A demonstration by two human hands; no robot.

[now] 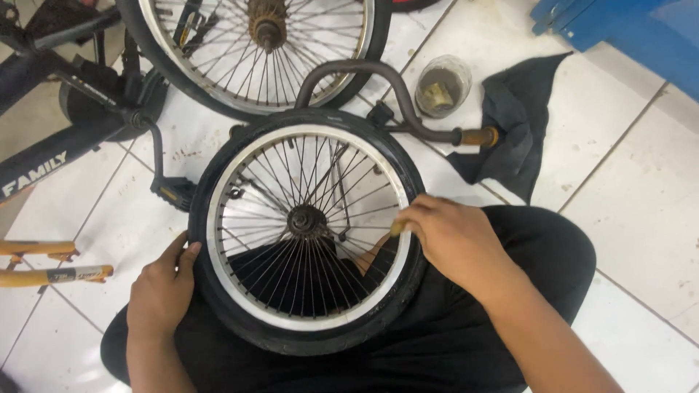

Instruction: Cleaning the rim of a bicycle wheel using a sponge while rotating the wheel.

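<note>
A small bicycle wheel [306,225] with a black tyre, a silver rim and thin spokes lies flat across my lap. My left hand [162,287] grips the tyre at its left edge, thumb up against the sidewall. My right hand [451,236] rests on the right side of the rim, fingers closed on a small yellowish tool [397,228] whose tip points in toward the spokes. The hub [306,220] sits in the middle of the wheel.
An upturned bicycle lies ahead: a second spoked wheel [262,44], a dark handlebar with an orange grip [477,137], a pedal [171,193] and a black frame [44,160]. A jar [442,86] and a dark cloth [520,124] lie on the white tiles. Yellow tubes [51,262] lie at left.
</note>
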